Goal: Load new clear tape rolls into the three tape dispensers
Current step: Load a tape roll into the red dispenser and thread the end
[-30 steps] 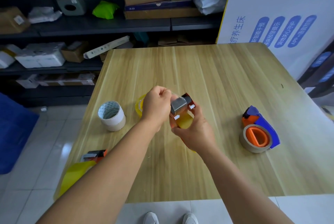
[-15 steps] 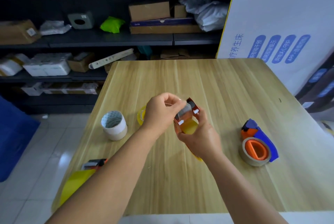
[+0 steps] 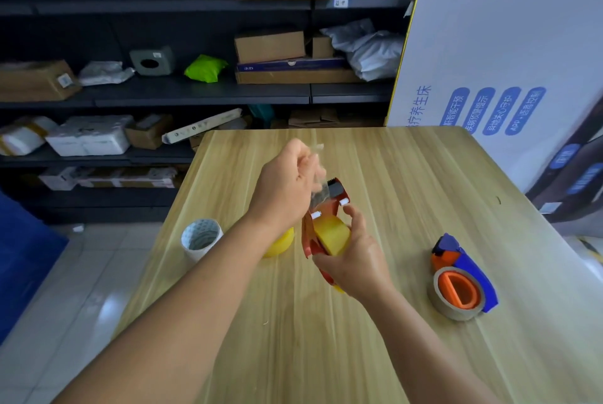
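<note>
I saw even, soft daylight on the bench (image 3: 408,175), with faint shadows. The floor (image 3: 98,299) showed pale glare. Edges bowed from the wide lens; the shelves (image 3: 195,90) were dim.

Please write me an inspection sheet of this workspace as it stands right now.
Surface: wooden table, pale grain.
Job's things: red dispenser with a yellowish roll in it, held above the table; blue and orange dispenser lying loaded at right; white roll standing at left; yellow roll partly hidden behind the left arm.
Clutter: nothing seen.
Grippers: left hand pinches the clear tape end; right hand grips the red dispenser.
Cables: nothing seen.
Surroundings: dark shelves with boxes; white printed panel.
</note>
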Available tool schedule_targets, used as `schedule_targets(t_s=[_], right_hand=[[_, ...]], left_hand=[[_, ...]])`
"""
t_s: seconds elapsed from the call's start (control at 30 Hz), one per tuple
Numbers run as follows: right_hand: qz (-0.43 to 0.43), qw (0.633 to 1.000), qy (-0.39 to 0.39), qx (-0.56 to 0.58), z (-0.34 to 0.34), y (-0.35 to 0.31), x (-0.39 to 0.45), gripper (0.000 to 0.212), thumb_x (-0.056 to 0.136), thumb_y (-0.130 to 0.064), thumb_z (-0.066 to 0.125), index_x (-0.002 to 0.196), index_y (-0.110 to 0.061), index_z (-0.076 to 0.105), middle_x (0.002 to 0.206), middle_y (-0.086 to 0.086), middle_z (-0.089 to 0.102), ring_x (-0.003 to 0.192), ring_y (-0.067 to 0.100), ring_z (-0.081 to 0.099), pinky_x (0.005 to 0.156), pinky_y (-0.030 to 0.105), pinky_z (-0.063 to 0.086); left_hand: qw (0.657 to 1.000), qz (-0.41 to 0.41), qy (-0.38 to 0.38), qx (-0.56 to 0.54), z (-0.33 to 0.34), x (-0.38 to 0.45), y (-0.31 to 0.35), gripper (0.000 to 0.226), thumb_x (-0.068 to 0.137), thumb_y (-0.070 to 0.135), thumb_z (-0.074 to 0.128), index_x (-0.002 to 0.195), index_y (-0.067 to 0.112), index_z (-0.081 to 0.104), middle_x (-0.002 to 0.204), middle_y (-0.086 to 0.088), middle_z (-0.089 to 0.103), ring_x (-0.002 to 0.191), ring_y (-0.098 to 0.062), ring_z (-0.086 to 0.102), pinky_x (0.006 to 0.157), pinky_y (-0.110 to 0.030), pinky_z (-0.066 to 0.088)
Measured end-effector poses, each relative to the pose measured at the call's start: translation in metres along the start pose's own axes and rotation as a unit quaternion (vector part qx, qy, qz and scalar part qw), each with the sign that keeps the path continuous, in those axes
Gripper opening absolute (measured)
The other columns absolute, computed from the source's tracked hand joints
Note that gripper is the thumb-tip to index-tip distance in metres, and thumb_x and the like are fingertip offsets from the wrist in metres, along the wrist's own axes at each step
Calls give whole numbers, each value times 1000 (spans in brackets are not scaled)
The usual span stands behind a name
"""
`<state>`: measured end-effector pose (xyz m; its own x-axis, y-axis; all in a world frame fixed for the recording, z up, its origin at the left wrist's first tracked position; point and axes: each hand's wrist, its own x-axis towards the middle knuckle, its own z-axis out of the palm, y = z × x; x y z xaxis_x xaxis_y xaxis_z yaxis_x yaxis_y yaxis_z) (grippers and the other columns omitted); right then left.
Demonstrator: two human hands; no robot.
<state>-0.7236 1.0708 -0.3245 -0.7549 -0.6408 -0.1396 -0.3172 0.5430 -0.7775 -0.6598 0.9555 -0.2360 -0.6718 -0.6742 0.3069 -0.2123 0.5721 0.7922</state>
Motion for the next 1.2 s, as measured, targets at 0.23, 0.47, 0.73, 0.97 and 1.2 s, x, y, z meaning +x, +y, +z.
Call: schedule_targets(t_s=[0.23,0.47,0.73,0.97,1.2], right_hand=[[-12,1000,-10,2,-7,-2,-2,74,71,-28,74,132,-32,32,79,-14,54,70,6,56,54,24,45],[-2,999,-6,43,-13,-14,-7,83,65,-46,80,133,-30,35,78,-17,52,71,2,55,66,27,49],[17,999,-14,34,-4,-19,-2,75,63,-48,80,119,-27,34,80,-7,62,71,8,60,65,33,52],[-15,998,-1,61,-7,-16,-7,77,71,-34,77,132,-40,30,67,-10,55,53,6,54,38,11,36],[10,998,-40,41,-5,-11,-12,84,69,-34,76,136,-44,27,60,-8,55,46,4,51,36,10,33]], left_hand=[[999,30,26,-24,-13,15,22,20,101,28,38,90,18,51,86,6,72,74,0,68,64,-16,54],[994,-21,4,-104,-15,15,30,17,98,31,47,90,17,54,91,-1,71,69,-14,71,59,-34,59],[994,21,-26,-102,-11,13,30,16,96,34,50,83,25,53,92,-5,71,74,-15,72,51,-18,50],[996,-72,-15,-53,-17,27,11,40,100,42,37,79,15,58,67,1,68,63,-17,66,61,-29,50],[992,-107,-53,-39,-12,21,8,48,101,44,30,70,14,50,72,-8,65,67,-25,68,68,-44,58]])
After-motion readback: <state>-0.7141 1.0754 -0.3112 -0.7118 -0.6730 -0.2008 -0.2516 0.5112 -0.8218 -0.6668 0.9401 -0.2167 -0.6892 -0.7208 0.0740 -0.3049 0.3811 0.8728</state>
